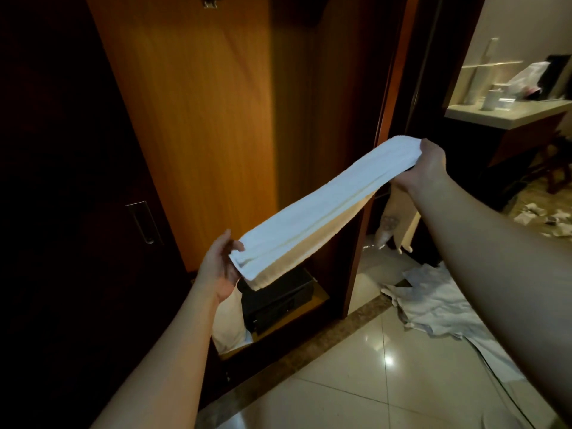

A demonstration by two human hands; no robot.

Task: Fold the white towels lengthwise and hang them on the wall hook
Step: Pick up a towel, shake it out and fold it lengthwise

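I hold the white towel [322, 205] stretched in mid-air before the wardrobe [198, 119] — left hand [218, 267] gripping the near end, right hand [428, 164] the far. I'd keep it taut, edges aligned — then fold.

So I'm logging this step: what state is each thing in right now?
White terry towel: folded lengthwise, stretched between both hands.
Left hand: holds the near end.
Right hand: holds the far end.
Wooden wardrobe: open.
Black safe box: shut.
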